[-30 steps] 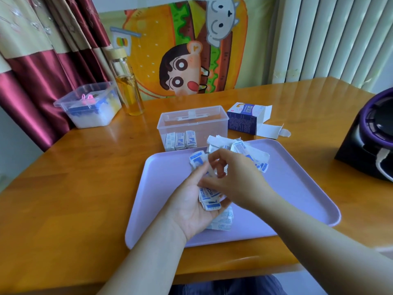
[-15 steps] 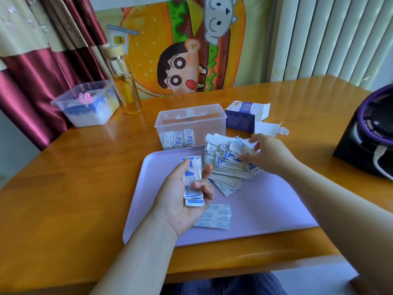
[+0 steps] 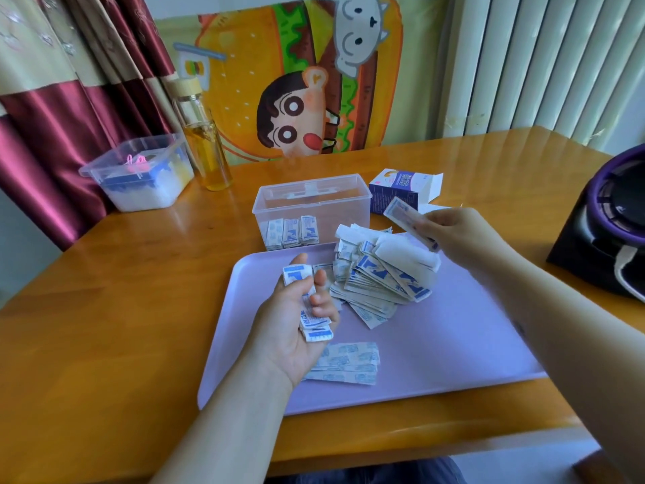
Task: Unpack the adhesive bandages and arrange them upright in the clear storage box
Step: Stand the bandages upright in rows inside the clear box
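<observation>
Glossy orange wooden table (image 3: 104, 309) before me, maroon and beige satin curtain (image 3: 52, 117) to my left, cartoon burger hanging (image 3: 296, 82) behind, white vertical slats (image 3: 541, 64) to my right, soft daylight sheen

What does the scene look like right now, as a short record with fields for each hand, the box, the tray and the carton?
Left hand: palm up over the tray, holding a small stack of bandages
Right hand: pinching one bandage, up behind the loose pile
Clear storage box: open, a few bandages upright at its front left
Tray: purple, bearing the loose pile and some flat bandages
Carton: open, on the table right of the box
</observation>
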{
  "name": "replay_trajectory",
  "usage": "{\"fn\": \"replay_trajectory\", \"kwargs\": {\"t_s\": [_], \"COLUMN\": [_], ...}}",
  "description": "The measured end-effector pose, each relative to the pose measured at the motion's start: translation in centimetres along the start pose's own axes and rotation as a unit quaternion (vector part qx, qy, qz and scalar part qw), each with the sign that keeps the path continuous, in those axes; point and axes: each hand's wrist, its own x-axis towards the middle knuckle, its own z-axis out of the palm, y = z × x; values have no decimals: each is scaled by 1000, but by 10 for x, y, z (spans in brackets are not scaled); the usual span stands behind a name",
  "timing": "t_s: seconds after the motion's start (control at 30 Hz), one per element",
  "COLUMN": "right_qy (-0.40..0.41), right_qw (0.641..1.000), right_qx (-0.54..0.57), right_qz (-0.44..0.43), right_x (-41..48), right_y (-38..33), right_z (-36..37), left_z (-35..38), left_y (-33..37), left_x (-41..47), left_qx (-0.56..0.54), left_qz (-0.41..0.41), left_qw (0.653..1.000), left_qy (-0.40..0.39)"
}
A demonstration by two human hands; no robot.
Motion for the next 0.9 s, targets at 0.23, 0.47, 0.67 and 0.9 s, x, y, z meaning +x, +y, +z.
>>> {"fn": "replay_trajectory", "kwargs": {"t_s": [0.23, 0.47, 0.67, 0.9], "right_qy": [-89, -43, -27, -23], "right_qw": [986, 992, 960, 987], "right_qx": [131, -32, -275, -152], "right_qz": [-52, -118, -52, -37], "right_x": [-53, -46, -17, -13], "right_y": [-32, -16, 20, 24], "right_z": [53, 48, 27, 26], "left_z": [9, 1, 4, 3], "left_y": [-12, -5, -1, 0], "left_x": [-1, -3, -6, -7], "left_qx": [21, 21, 5, -21], "left_qz": [-25, -18, -2, -14], "left_qw": [999, 999, 1000, 1000], "left_qy": [-24, 18, 14, 10]}}
